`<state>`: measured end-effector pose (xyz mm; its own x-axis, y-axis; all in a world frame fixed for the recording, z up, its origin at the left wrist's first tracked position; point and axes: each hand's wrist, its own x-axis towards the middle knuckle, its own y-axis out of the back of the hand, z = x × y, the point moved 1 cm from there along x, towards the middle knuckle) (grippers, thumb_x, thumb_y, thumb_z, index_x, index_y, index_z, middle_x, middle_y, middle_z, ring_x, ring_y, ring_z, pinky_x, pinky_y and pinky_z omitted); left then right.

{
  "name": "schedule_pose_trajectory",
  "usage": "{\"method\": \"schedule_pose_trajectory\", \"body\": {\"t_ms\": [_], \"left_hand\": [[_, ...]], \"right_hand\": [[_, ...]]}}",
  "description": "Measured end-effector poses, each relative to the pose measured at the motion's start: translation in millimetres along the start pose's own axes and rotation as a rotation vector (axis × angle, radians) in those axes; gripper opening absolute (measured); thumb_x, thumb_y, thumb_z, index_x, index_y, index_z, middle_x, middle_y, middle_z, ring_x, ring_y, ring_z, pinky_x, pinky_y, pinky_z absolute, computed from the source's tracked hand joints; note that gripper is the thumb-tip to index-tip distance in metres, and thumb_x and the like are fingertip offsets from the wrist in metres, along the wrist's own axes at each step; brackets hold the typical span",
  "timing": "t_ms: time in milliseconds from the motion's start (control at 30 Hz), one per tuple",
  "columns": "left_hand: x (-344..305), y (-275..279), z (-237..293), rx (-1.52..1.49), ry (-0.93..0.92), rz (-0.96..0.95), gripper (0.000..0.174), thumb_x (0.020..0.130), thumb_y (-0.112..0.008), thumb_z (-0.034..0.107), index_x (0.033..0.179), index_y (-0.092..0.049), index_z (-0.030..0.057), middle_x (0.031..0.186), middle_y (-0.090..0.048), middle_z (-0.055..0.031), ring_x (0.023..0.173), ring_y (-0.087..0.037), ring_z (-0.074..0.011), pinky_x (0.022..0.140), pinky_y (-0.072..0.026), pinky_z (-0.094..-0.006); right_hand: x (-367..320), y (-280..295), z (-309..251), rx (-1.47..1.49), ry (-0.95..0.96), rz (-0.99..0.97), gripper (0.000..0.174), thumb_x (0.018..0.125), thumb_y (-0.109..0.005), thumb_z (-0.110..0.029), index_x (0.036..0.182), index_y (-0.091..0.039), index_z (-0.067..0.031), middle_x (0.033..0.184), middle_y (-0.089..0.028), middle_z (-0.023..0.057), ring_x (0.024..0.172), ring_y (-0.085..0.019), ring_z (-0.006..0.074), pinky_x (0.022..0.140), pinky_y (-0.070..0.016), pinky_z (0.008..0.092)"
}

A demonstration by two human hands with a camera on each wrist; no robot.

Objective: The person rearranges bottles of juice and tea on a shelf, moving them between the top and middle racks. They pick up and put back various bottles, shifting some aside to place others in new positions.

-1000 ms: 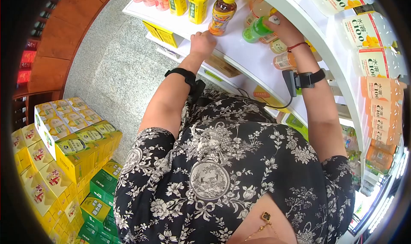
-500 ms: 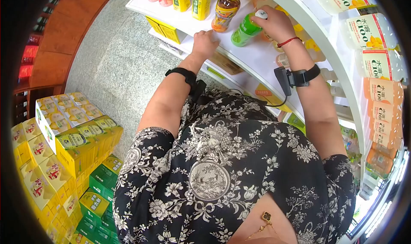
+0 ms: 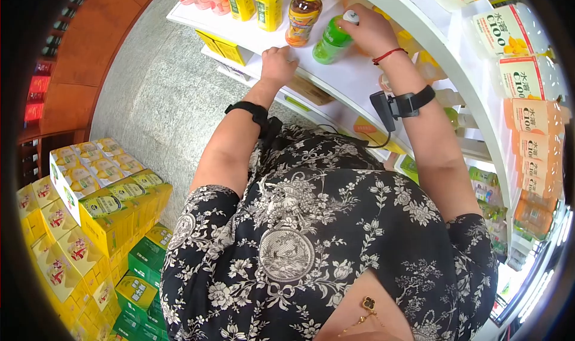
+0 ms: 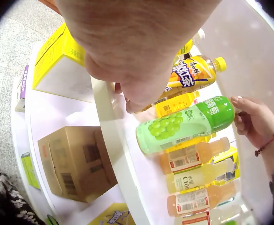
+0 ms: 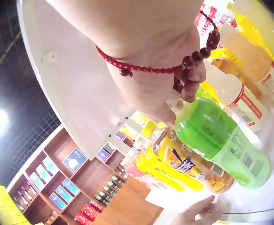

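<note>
Green bottle carried left, perhaps standing

a drinks shop with stocked shelves

white curved shelves carry rows of drink bottles, the same kinds lined up side by side with labels facing out. printed cartons stand stacked in blocks on the grey stone floor. a wooden rack along the wall holds more goods.
</note>
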<state>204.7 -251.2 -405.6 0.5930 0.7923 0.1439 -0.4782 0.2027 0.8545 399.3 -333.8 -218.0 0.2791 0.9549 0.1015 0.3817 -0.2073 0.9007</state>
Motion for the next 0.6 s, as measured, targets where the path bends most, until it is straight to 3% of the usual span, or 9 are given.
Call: {"method": "schedule_pose_trajectory", "body": {"t_ms": [200, 400, 500, 600], "left_hand": [[5, -10, -12, -0.015, -0.033, 0.002, 0.053, 0.077, -0.069, 0.033, 0.12, -0.06, 0.0034, 0.105, -0.064, -0.0173, 0.105, -0.055, -0.032, 0.097, -0.0367, -0.0406], [5, -6, -10, -0.054, -0.035, -0.044, 0.052, 0.076, -0.069, 0.029, 0.118, -0.06, -0.0002, 0.108, -0.062, -0.022, 0.109, -0.052, -0.0345, 0.1, -0.0348, -0.0428], [4, -5, -16, -0.068, -0.031, -0.076, 0.051, 0.076, -0.069, 0.028, 0.118, -0.06, -0.0001, 0.107, -0.062, -0.0221, 0.108, -0.052, -0.0342, 0.099, -0.0351, -0.0429], [10, -25, -15, 0.007, -0.131, -0.02, 0.05, 0.076, -0.071, 0.031, 0.116, -0.061, 0.0011, 0.099, -0.065, -0.0168, 0.099, -0.057, -0.0316, 0.091, -0.0397, -0.0419]], "right_hand": [[9, -11, -1, -0.059, 0.016, 0.043, 0.041, 0.082, -0.064, -0.038, 0.108, -0.061, -0.0056, 0.103, -0.065, 0.0194, 0.098, -0.061, 0.0358, 0.085, -0.048, 0.0421], [14, -19, -1, -0.171, 0.124, 0.032, 0.033, 0.083, -0.062, -0.031, 0.107, -0.062, -0.0069, 0.108, -0.064, 0.018, 0.102, -0.06, 0.0326, 0.089, -0.0472, 0.0405], [7, -5, -11, -0.181, 0.125, 0.042, 0.039, 0.084, -0.061, -0.035, 0.11, -0.062, -0.007, 0.107, -0.064, 0.0184, 0.1, -0.061, 0.0323, 0.088, -0.0478, 0.0403], [5, -9, 8, -0.164, 0.08, 0.05, 0.043, 0.085, -0.06, -0.039, 0.112, -0.062, -0.0063, 0.105, -0.065, 0.0189, 0.098, -0.062, 0.0333, 0.086, -0.0484, 0.0407]]}}
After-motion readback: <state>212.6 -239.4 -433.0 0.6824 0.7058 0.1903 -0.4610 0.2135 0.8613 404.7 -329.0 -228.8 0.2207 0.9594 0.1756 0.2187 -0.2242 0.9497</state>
